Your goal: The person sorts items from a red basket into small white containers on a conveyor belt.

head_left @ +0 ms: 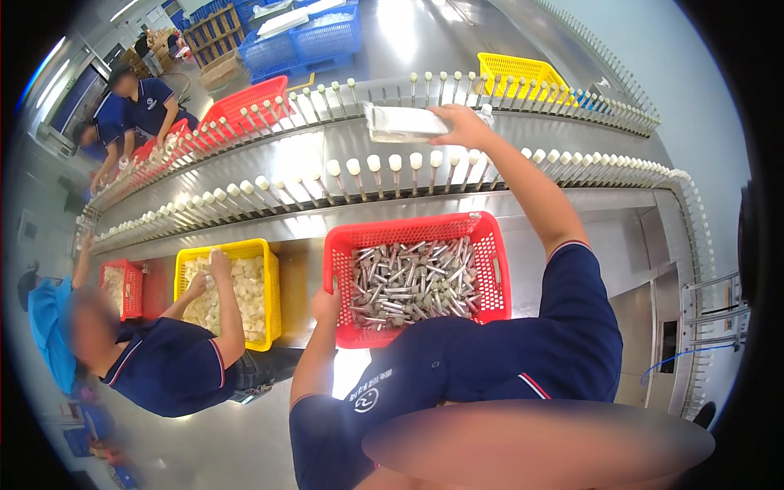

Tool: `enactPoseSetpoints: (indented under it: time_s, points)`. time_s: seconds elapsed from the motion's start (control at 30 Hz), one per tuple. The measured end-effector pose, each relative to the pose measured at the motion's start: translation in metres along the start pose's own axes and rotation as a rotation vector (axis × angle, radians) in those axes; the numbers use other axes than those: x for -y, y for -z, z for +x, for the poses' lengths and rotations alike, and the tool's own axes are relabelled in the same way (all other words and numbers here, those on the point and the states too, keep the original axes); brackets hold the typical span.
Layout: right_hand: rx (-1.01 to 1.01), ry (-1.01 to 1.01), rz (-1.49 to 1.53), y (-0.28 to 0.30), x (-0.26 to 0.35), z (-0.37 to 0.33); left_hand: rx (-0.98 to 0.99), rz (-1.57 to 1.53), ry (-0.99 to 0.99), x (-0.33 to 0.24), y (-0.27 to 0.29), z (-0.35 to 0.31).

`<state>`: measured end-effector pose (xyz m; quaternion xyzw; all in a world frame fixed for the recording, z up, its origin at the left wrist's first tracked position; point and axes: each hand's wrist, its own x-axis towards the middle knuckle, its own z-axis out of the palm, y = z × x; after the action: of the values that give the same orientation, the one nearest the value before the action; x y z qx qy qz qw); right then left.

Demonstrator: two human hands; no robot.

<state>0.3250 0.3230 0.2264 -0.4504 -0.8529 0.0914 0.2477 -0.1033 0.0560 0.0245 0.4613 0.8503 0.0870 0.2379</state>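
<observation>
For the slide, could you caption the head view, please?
Right hand holds a silvery packet over the peg conveyor; left hand grips the red basket of metal tubes.

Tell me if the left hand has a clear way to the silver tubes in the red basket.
Probably yes: the left hand grips the red basket at its left rim, the silver tubes lie uncovered right beside it, and nothing stands between.
</observation>
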Motion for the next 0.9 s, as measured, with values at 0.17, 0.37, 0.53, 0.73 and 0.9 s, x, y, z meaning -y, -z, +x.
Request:
enactPoseSetpoints:
  time_s: [0.17, 0.37, 0.53, 0.73, 0.9]
  points:
    - [0.024, 0.042, -0.039, -0.035, 0.013, 0.017, -0.019, 0.0, 0.004, -0.001, -0.005, 0.003]
    - [0.278, -0.045, -0.116, -0.043, 0.006, -0.003, 0.015, -0.006, -0.018, -0.004, -0.007, 0.003]
    - [0.238, -0.036, -0.127, -0.036, 0.001, -0.022, -0.01, 0.006, 0.012, 0.011, -0.006, 0.004]
    - [0.065, -0.036, -0.13, -0.004, -0.007, -0.023, -0.029, 0.017, -0.021, -0.002, 0.004, 0.001]
    - [0.025, 0.038, -0.103, -0.009, 0.025, 0.023, 0.023, 0.062, 0.036, -0.004, 0.003, -0.001]
